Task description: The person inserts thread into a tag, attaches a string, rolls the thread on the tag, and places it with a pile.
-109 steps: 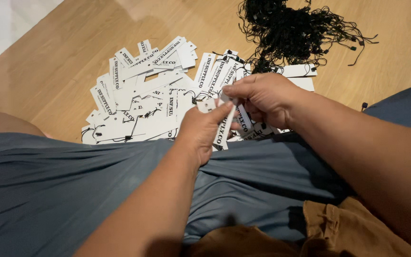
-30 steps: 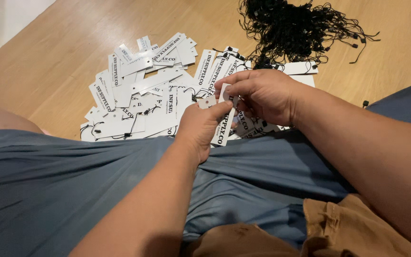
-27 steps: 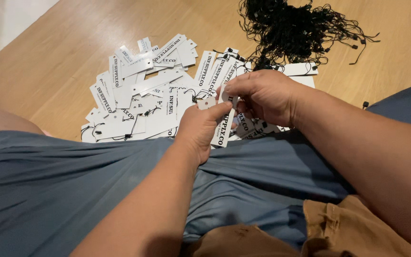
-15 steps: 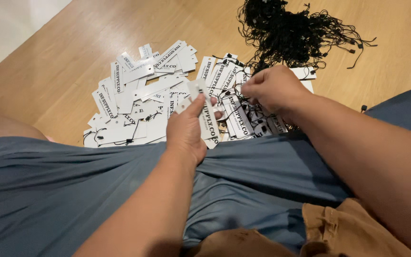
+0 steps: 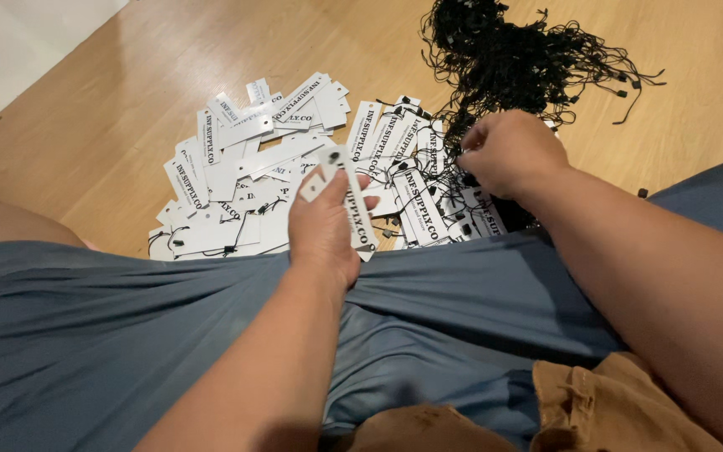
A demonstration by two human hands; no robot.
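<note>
Wooden floor bearing loose items.
A spread of white paper tags lies beside a tangled heap of black strings; pale tile borders the wood.

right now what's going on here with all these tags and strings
A person sits on a wooden floor with a heap of white paper hang tags spread in front of their lap. The left hand holds a couple of white tags up over the heap. The right hand reaches to the near edge of a tangled pile of black strings, fingers curled as if picking at one. Some tags lying under that hand already have black strings on them.
</note>
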